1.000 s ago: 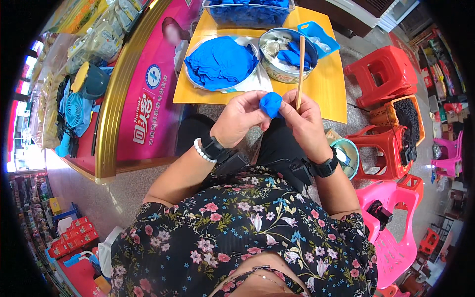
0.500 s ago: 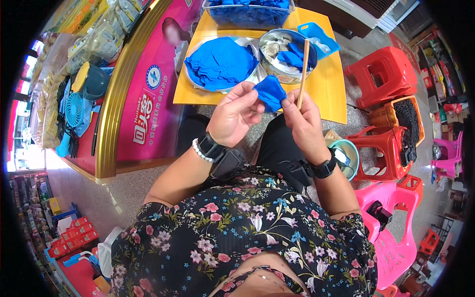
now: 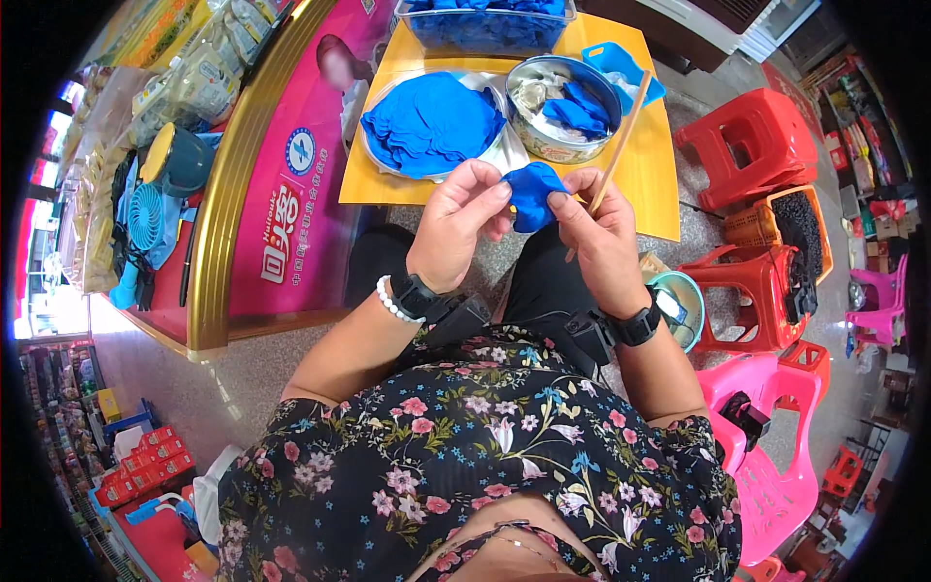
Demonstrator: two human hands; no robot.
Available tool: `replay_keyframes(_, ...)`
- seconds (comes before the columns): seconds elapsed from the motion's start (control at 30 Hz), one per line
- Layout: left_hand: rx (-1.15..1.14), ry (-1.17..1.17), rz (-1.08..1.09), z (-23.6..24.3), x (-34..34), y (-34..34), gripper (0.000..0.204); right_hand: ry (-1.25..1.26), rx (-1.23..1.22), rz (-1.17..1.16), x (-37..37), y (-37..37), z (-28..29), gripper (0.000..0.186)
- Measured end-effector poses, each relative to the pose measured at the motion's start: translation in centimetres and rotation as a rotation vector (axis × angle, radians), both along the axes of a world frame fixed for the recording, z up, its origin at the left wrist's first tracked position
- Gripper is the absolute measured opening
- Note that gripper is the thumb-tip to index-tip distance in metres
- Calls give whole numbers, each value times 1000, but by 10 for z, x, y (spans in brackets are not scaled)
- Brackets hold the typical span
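Between my two hands a small blue fabric piece [image 3: 533, 197] is stretched, pinched at its left edge by my left hand [image 3: 458, 225] and at its right edge by my right hand [image 3: 599, 228]. A thin wooden stick [image 3: 626, 136] is also held in my right hand, slanting up to the right between the fingers. Just beyond my hands, a heap of blue fabric pieces [image 3: 432, 124] lies on a white plate. Right of it stands a round tin [image 3: 562, 148] with blue and whitish pieces inside.
The yellow board [image 3: 650, 184] bears these, plus a clear bin [image 3: 485, 39] of blue pieces and a small blue basket [image 3: 630, 73]. At left is a pink, gold-edged counter [image 3: 291, 194]. Red stools [image 3: 756, 145] and a pink chair [image 3: 776, 485] stand at right.
The stick has tipped from nearly upright to a slant toward the right. The blue fabric piece has turned and spread a little between my fingers.
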State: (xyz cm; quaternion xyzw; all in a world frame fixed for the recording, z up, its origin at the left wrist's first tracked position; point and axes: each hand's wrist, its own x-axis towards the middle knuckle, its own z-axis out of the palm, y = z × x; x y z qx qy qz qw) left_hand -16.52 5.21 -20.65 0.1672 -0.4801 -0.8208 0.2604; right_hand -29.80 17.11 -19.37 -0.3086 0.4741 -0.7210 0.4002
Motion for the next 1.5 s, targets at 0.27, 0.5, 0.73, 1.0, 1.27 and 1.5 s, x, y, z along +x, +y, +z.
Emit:
replay_keyframes(0.27,42,-39,-140,-4,3,3,17,-217,27,31,-4,-2,-3,12)
replay_keyframes(0.5,-351,-38,-149,2,-4,7,23,-279,54,102,-6,-2,-5,13)
replay_keyframes(0.73,-188,-77,-435,16,3,-4,16,-135,96,69,-3,1,-9,13)
replay_keyframes(1.0,-677,-292,-317,25,2,-1,22,-113,86,36,-6,3,-13,14)
replay_keyframes(1.27,-839,-190,-299,19,6,-9,26,19,170,155,-6,4,6,16)
replay_keyframes(1.5,142,29,-114,19,2,-9,50,-47,92,7,-1,1,-1,17)
